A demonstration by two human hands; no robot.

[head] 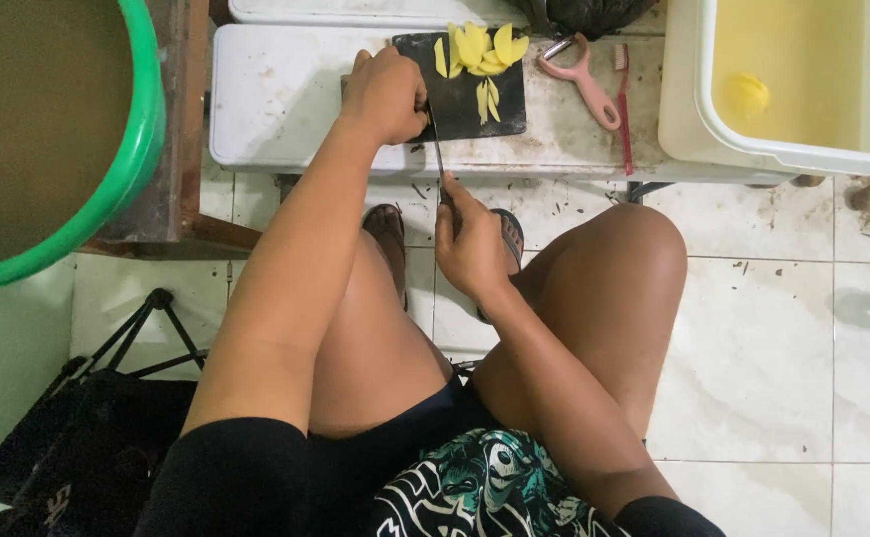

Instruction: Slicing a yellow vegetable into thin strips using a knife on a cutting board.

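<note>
Left hand (387,94) presses down, closed, on the small black rectangular cutting board (462,99); right hand (470,244) grips the thin steel knife (438,149). Yellow cut slices (482,50) likely soft, slippery; best pinched by edges.

Low white bench (276,99), dark cutting board (460,99) with yellow slices (480,50), pink peeler (584,85), red brush (624,109), cream tub (693,109)

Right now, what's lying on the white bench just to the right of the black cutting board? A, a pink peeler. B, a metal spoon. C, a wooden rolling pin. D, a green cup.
A: a pink peeler lies on the white bench right of the black cutting board, which carries yellow slices; no spoon, cup or rolling pin is there.
</note>
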